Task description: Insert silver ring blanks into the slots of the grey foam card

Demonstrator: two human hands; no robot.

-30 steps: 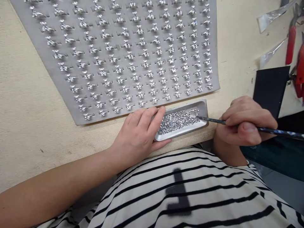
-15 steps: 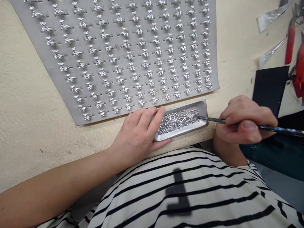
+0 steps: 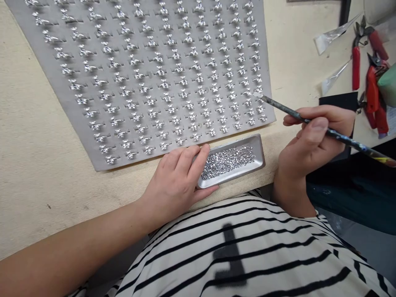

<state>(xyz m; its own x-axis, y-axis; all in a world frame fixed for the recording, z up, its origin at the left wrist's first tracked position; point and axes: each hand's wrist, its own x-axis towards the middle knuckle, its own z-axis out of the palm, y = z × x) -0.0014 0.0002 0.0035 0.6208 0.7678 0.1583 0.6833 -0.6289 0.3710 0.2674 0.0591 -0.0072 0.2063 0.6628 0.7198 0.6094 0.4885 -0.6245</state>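
My left hand (image 3: 177, 179) grips the left end of a small metal tray (image 3: 258, 146) filled with several tiny clear stones (image 3: 227, 161), at the table's front edge. My right hand (image 3: 312, 142) pinches a thin dark stick (image 3: 340, 138) like a pen. Its tip, with a small pale bit on it, sits over the right edge of a grey foam board (image 3: 77, 115), above the tray. The board carries rows of several small silver settings (image 3: 173, 82).
Red-handled pliers and cutters (image 3: 373, 82) lie at the far right beside clear plastic strips (image 3: 332, 35). A black card (image 3: 337, 101) lies behind my right hand. The beige tabletop (image 3: 37, 165) stretches to the left. My striped shirt fills the bottom.
My right hand lifted the stick out of the tray and swung its tip up to the board's right edge. My left hand stayed on the tray. The view shifted slightly.
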